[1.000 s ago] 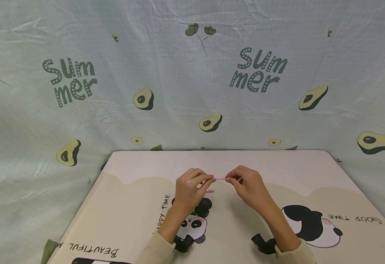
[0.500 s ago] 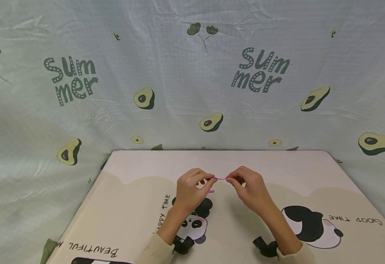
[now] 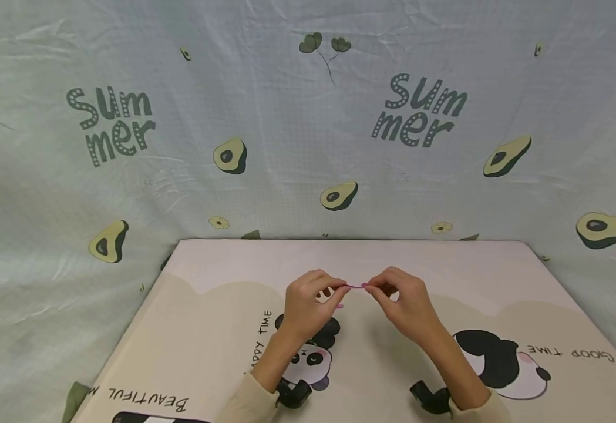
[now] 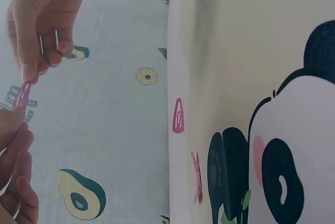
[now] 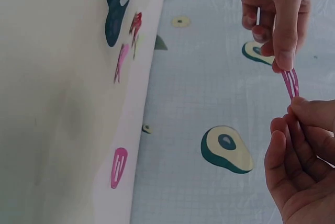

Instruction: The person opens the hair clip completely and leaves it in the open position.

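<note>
Held up above the tabletop is a pink snap hair clip (image 3: 357, 286), stretched between both hands. My left hand (image 3: 308, 305) pinches one end between thumb and fingertips. The opposite end is pinched by my right hand (image 3: 405, 302). In the left wrist view the clip (image 4: 22, 96) shows its slotted middle, while the fingertips cover both its ends. Behind my left hand a second pink hair clip (image 3: 340, 306) lies on the table, partly hidden. The right wrist view shows a flat pink hair clip (image 5: 119, 167) near the table's far edge.
Another pink clip (image 5: 121, 63) and a red one (image 5: 136, 23) lie further along the table (image 3: 207, 329). The tabletop is printed with a panda (image 3: 310, 361) and a dog (image 3: 498, 361). A curtain (image 3: 276, 106) with avocado prints hangs behind it.
Both hands have shifted slightly to the right with the hair clip between them. The gap between their fingertips is a little narrower, and slightly more pink shows at the right fingertips.
</note>
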`<state>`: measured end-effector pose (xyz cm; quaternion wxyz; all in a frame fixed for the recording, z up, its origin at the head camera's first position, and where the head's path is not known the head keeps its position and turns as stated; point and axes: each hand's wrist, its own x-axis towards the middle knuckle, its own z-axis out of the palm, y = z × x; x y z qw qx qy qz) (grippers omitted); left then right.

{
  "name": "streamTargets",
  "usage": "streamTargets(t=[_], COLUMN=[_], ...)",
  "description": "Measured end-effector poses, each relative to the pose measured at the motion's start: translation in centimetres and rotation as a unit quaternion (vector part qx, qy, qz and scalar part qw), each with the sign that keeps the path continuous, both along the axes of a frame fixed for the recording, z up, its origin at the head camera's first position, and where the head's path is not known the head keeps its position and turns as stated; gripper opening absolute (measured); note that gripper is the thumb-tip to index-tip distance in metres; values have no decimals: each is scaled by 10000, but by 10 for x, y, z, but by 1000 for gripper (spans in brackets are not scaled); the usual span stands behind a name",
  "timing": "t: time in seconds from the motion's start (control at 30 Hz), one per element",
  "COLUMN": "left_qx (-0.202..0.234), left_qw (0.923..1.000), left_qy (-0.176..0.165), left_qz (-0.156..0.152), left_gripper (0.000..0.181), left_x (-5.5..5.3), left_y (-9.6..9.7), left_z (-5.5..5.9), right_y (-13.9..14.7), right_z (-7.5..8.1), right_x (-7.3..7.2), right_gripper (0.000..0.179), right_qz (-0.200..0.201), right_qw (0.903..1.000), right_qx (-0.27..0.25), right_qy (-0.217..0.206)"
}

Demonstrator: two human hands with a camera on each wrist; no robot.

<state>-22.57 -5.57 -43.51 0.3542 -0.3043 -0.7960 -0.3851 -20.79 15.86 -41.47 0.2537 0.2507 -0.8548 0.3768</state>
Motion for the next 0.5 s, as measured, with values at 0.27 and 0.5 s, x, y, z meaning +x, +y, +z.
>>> streamTargets(t=[0.27, 0.5], left_qx=[2, 38], left_qw=[9999, 9999], left_qy=[101, -11], left_qz=[-86, -138], left_gripper=[8, 8], left_x=[-1, 0], left_y=[-2, -1], left_z=[2, 3], right_y=[0, 1], right_z=[2, 4], right_x=[1, 2], right_gripper=[13, 13], right_qz=[51, 61], right_qw=[10000, 10000], right_qx=[-39, -52], right_qy=[-8, 27])
